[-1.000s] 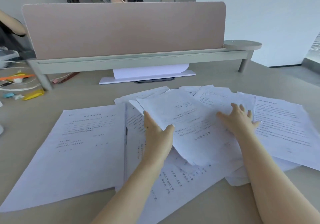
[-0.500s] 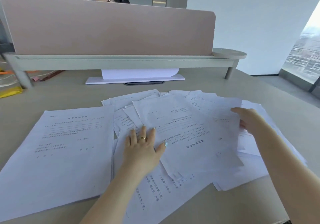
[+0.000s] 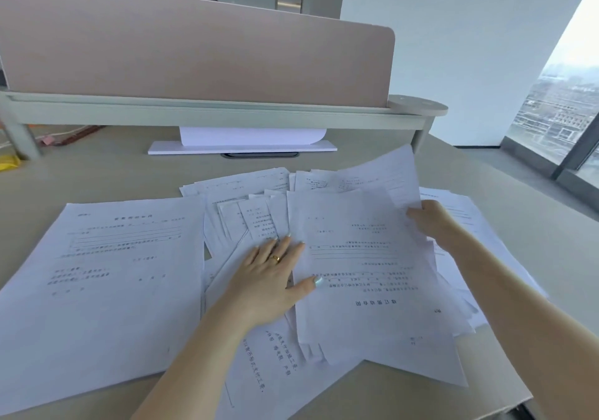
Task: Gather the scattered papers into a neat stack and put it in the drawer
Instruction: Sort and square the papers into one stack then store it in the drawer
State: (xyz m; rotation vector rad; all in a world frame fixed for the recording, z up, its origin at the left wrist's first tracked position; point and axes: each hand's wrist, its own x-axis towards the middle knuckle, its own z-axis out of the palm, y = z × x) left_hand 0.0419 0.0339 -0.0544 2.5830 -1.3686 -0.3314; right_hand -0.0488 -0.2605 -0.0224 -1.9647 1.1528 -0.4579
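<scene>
Between the two hands, the loose pile of papers [image 3: 356, 257] lies fanned and overlapping on the desk [image 3: 97, 173]. Left hand [image 3: 269, 283] rests flat on the pile, fingers spread and extended, gripping nothing. Right hand [image 3: 434, 225] is closed on the far right edge of several sheets, lifting that edge clear. Left of the left hand, one large sheet [image 3: 103, 283] lies apart.

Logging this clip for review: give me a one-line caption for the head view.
Left hand presses flat on scattered papers while right hand grips a few sheets.
</scene>
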